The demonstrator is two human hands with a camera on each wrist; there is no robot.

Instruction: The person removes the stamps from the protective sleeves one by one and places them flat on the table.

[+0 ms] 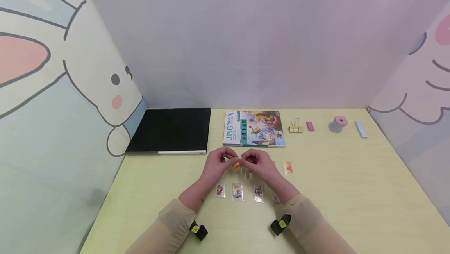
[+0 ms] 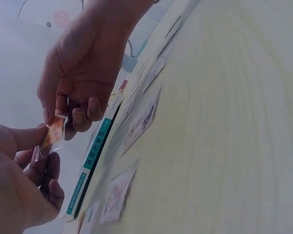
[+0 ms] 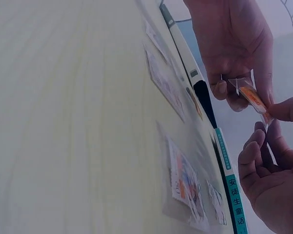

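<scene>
- My left hand (image 1: 218,164) and right hand (image 1: 261,164), pinching 1 small orange packet (image 1: 236,165) between them.
- On the desk (image 1: 351,187) nearer me, 4 picture packets (image 1: 237,192) in a row.
- Beyond, 1 book (image 1: 256,129).

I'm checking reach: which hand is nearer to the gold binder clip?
Right. The right hand is left of the gold binder clip and nearer the wearer; the left hand is farther left, both pinching the small orange packet.
</scene>
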